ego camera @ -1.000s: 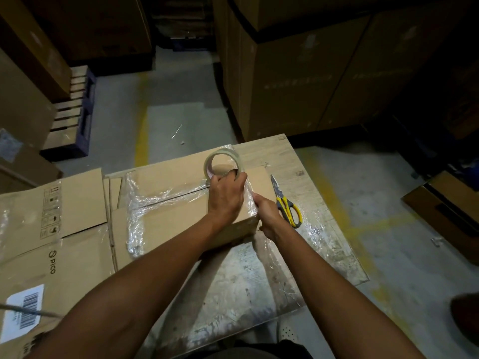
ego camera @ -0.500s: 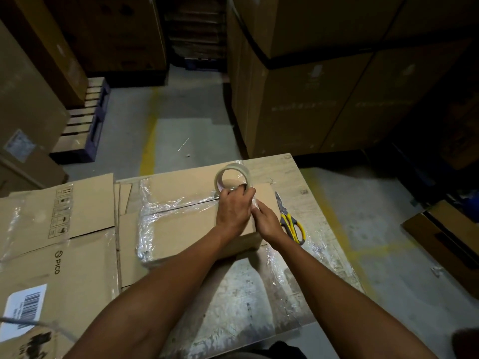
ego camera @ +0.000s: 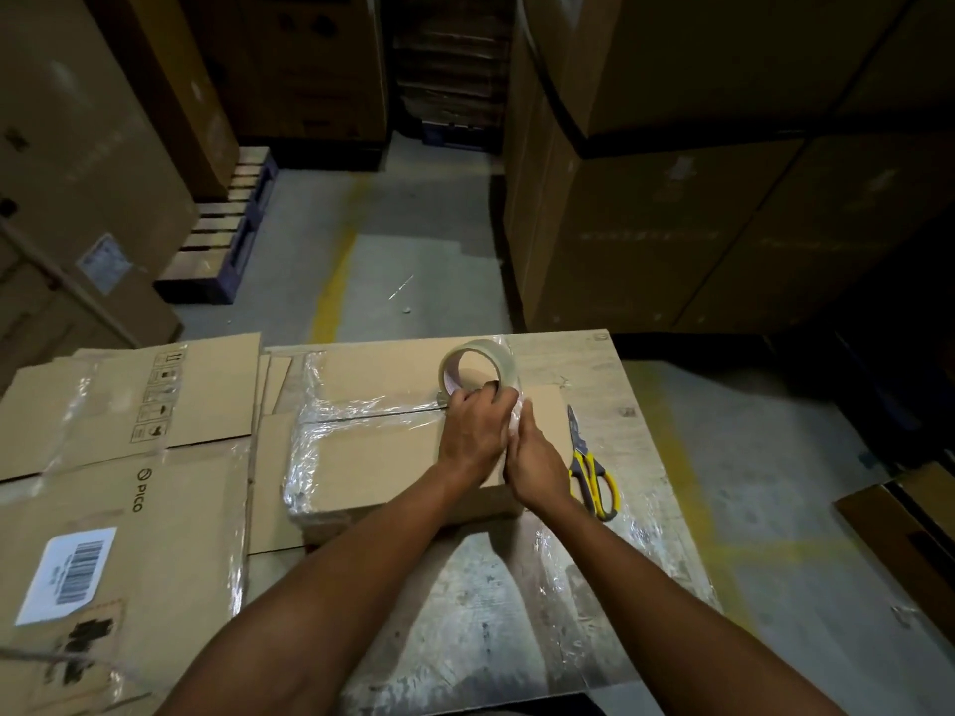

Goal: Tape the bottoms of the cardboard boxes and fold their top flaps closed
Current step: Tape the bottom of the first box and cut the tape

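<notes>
Tape roll (ego camera: pixel 479 365) held on the cardboard box (ego camera: pixel 372 457) — both hands meet at it.
The left hand (ego camera: pixel 476 431) curls round the roll's lower rim, and the roll stands on edge atop the film-covered box, mid-tabletop (ego camera: pixel 594 364). The right hand (ego camera: pixel 537 468) lies against the left — whether it pinches anything cannot be told. Yellow-handled scissors (ego camera: pixel 590 470) lie just right of the box.

Two forearms, the left forearm (ego camera: pixel 336 586) and the right forearm (ego camera: pixel 672 586), were shown bare from the frame's lower edge to the wrists. The left grip (ego camera: pixel 478 431) and right grip (ego camera: pixel 537 467) were likewise bare. A dark patch (ego camera: pixel 517 709) between the forearms was too dim to be identified.
</notes>
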A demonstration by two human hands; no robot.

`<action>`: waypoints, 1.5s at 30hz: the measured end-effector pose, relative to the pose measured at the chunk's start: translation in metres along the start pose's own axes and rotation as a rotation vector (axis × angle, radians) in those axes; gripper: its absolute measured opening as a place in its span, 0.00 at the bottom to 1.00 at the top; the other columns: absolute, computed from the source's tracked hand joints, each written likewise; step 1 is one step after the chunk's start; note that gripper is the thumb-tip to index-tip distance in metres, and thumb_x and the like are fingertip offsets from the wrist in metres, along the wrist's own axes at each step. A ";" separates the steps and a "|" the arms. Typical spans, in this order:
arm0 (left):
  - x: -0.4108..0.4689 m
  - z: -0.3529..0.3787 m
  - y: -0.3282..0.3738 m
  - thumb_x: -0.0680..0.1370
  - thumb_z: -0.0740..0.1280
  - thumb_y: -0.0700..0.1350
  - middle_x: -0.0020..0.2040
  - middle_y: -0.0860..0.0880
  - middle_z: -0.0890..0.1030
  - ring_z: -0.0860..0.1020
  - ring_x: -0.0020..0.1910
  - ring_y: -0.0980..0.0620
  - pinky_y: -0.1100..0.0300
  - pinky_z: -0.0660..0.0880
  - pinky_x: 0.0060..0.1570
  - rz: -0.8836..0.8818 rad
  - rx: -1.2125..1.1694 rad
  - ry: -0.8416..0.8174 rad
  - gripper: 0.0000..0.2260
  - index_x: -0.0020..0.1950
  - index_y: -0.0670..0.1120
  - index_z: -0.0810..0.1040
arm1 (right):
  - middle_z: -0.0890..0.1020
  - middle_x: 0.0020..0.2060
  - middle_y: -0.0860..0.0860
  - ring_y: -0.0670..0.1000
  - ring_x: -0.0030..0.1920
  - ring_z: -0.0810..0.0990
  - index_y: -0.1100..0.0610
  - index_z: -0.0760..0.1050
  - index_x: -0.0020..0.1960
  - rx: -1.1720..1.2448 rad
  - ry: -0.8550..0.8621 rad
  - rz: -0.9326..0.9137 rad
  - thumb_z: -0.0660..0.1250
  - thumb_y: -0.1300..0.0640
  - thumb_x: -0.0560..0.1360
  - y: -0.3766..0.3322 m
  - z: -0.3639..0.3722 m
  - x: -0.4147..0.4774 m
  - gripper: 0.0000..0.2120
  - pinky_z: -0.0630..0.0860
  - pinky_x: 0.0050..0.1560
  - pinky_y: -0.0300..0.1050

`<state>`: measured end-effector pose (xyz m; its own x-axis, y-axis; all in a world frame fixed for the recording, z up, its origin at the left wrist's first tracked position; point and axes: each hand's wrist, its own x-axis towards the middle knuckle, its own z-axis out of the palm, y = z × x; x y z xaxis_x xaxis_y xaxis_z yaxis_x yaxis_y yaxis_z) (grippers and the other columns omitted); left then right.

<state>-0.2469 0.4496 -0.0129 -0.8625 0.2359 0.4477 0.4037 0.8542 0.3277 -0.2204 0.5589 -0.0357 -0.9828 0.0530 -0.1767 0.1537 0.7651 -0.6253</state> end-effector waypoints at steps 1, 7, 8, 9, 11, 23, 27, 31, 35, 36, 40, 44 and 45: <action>0.000 -0.001 0.001 0.78 0.57 0.47 0.42 0.45 0.81 0.79 0.40 0.44 0.51 0.73 0.42 -0.005 -0.014 0.016 0.10 0.48 0.46 0.77 | 0.77 0.66 0.55 0.59 0.58 0.79 0.50 0.49 0.80 -0.007 0.001 -0.021 0.46 0.41 0.82 0.003 0.000 0.001 0.29 0.77 0.53 0.53; 0.002 -0.004 0.003 0.78 0.61 0.43 0.43 0.46 0.80 0.78 0.41 0.45 0.51 0.70 0.44 -0.077 -0.077 0.042 0.06 0.49 0.46 0.77 | 0.78 0.61 0.53 0.51 0.59 0.77 0.57 0.72 0.67 0.155 0.402 -0.265 0.67 0.56 0.79 0.003 -0.017 -0.004 0.18 0.75 0.60 0.45; 0.003 -0.005 0.005 0.79 0.60 0.43 0.43 0.46 0.80 0.78 0.42 0.45 0.51 0.70 0.44 -0.108 -0.117 0.052 0.07 0.50 0.46 0.77 | 0.79 0.58 0.53 0.50 0.56 0.77 0.57 0.75 0.64 0.190 0.448 -0.308 0.68 0.59 0.78 0.003 -0.021 -0.002 0.15 0.77 0.57 0.47; 0.003 -0.006 0.007 0.80 0.58 0.44 0.44 0.46 0.81 0.78 0.43 0.45 0.50 0.71 0.45 -0.142 -0.166 0.074 0.09 0.50 0.46 0.77 | 0.80 0.55 0.52 0.49 0.54 0.78 0.58 0.76 0.62 0.216 0.480 -0.351 0.68 0.61 0.78 0.003 -0.026 0.000 0.13 0.79 0.53 0.50; 0.008 -0.012 0.012 0.82 0.56 0.45 0.45 0.46 0.81 0.78 0.43 0.46 0.50 0.73 0.45 -0.224 -0.272 0.133 0.11 0.49 0.44 0.77 | 0.81 0.52 0.52 0.48 0.51 0.79 0.59 0.78 0.59 0.242 0.488 -0.434 0.69 0.63 0.77 0.000 -0.034 0.009 0.10 0.80 0.48 0.52; 0.045 -0.050 -0.002 0.76 0.59 0.49 0.36 0.49 0.79 0.75 0.37 0.57 0.58 0.72 0.43 -0.635 -0.722 0.232 0.11 0.38 0.47 0.77 | 0.85 0.49 0.55 0.55 0.44 0.83 0.60 0.82 0.59 0.050 0.367 -0.868 0.73 0.67 0.72 -0.054 -0.058 0.061 0.16 0.78 0.43 0.41; 0.044 -0.056 -0.003 0.75 0.59 0.49 0.35 0.53 0.79 0.74 0.34 0.63 0.64 0.70 0.39 -0.654 -0.739 0.233 0.11 0.36 0.49 0.77 | 0.82 0.41 0.53 0.54 0.37 0.80 0.58 0.84 0.55 0.073 0.356 -0.883 0.71 0.62 0.73 -0.058 -0.059 0.067 0.11 0.75 0.34 0.41; 0.046 -0.059 -0.002 0.76 0.60 0.52 0.31 0.55 0.77 0.72 0.32 0.61 0.59 0.69 0.37 -0.669 -0.720 0.205 0.12 0.34 0.51 0.75 | 0.79 0.37 0.53 0.54 0.34 0.77 0.58 0.83 0.47 0.059 0.377 -0.906 0.70 0.62 0.74 -0.057 -0.062 0.069 0.04 0.74 0.29 0.46; 0.055 -0.060 0.008 0.78 0.63 0.52 0.39 0.59 0.80 0.77 0.41 0.61 0.61 0.70 0.44 -0.654 -0.766 0.150 0.08 0.43 0.52 0.79 | 0.78 0.37 0.52 0.54 0.36 0.76 0.57 0.81 0.44 0.057 0.420 -0.850 0.63 0.54 0.77 -0.056 -0.072 0.067 0.10 0.71 0.27 0.47; 0.058 -0.061 0.011 0.79 0.64 0.51 0.48 0.58 0.80 0.78 0.48 0.59 0.63 0.71 0.48 -0.670 -0.809 0.125 0.09 0.55 0.50 0.79 | 0.77 0.38 0.51 0.54 0.37 0.76 0.56 0.80 0.44 0.073 0.421 -0.829 0.62 0.53 0.77 -0.056 -0.077 0.067 0.10 0.70 0.28 0.46; 0.073 -0.064 0.017 0.81 0.65 0.39 0.43 0.51 0.77 0.75 0.41 0.58 0.68 0.72 0.42 -0.640 -1.055 0.042 0.18 0.69 0.51 0.70 | 0.74 0.41 0.50 0.52 0.43 0.74 0.55 0.78 0.46 0.150 0.331 -0.740 0.60 0.50 0.78 -0.052 -0.097 0.073 0.12 0.70 0.36 0.46; 0.092 -0.056 0.023 0.79 0.67 0.36 0.42 0.47 0.80 0.76 0.41 0.53 0.60 0.73 0.42 -0.611 -1.086 -0.017 0.05 0.48 0.46 0.78 | 0.72 0.42 0.49 0.53 0.47 0.72 0.56 0.77 0.44 0.258 0.280 -0.633 0.57 0.45 0.75 -0.046 -0.120 0.082 0.17 0.70 0.44 0.48; 0.097 -0.051 0.025 0.79 0.67 0.37 0.42 0.46 0.80 0.76 0.40 0.53 0.59 0.73 0.41 -0.613 -1.083 -0.022 0.05 0.46 0.46 0.79 | 0.72 0.42 0.50 0.53 0.47 0.72 0.57 0.76 0.43 0.276 0.275 -0.592 0.56 0.45 0.75 -0.043 -0.125 0.084 0.18 0.70 0.45 0.49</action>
<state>-0.3046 0.4697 0.0811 -0.9982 -0.0501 -0.0323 -0.0327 0.0073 0.9994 -0.3226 0.6107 0.0717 -0.8938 -0.1335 0.4281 -0.4299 0.5268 -0.7333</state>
